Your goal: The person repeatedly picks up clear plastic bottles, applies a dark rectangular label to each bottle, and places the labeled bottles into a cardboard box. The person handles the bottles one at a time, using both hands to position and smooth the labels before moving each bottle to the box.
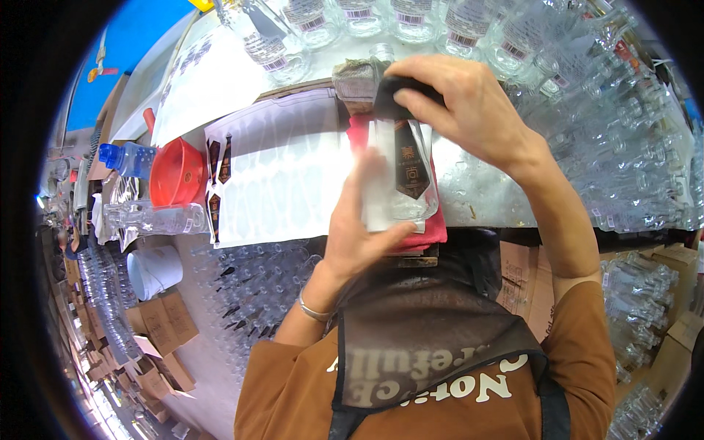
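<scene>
A clear glass bottle (427, 204) lies on a red cloth (437, 229) at the table's front edge. On its upper side is a dark tie-shaped label (412, 167) with copper-coloured print. My left hand (357, 233) grips the bottle's near left side, thumb by its base, the fingers blurred. My right hand (473, 103) pinches a flat black pad (396, 97) against the label's upper end, hiding that part. Left of the bottle, a white label sheet (282, 165) bears tie-shaped outlines, with a few dark labels (215, 198) left along its left edge.
Glass bottles with back labels (356, 18) line the table's far side, and many more bottles (609, 147) crowd the right. A grey cloth-wrapped block (355, 82) stands beyond my bottle. At left are a red bowl (176, 176), a lying bottle (158, 218) and a white bucket (155, 271).
</scene>
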`<state>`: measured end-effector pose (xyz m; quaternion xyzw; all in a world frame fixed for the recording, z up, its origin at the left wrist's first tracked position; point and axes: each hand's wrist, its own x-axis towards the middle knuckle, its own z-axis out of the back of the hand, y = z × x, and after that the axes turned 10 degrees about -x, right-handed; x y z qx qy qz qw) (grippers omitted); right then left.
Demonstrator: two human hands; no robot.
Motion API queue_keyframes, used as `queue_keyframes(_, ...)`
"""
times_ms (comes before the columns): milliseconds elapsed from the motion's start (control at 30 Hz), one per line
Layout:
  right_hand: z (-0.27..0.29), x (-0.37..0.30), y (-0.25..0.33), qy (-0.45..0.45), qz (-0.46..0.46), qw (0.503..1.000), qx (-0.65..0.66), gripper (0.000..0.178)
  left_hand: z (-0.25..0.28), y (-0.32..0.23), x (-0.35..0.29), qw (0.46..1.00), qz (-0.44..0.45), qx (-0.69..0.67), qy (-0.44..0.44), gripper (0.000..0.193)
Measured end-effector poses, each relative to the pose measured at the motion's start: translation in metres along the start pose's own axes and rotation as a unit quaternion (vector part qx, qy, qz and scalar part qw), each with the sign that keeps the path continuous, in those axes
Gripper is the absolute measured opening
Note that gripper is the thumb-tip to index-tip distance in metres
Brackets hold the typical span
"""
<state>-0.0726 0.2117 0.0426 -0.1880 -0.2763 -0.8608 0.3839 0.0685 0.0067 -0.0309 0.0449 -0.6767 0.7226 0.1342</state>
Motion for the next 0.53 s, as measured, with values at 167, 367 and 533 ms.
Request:
queue_keyframes(167,0.002,-0.012,-0.009,-0.044,-0.084,0.989,0.116,0.031,0.010,-0.010,0.040,0.987,0.079,-0.114,-0.079,0.072)
queue_keyframes(367,0.000,-0.018,-0.012,-0.134,-0.196,0.969,0.065,0.027,0.013,-0.015,0.100,0.961,0.250,-0.086,-0.080,0.062)
queue_keyframes(533,-0.008,-0.048,-0.009,-0.162,-0.225,0.929,0.244,0.029,0.022,0.009,0.130,0.964,0.257,0.073,0.012,0.086)
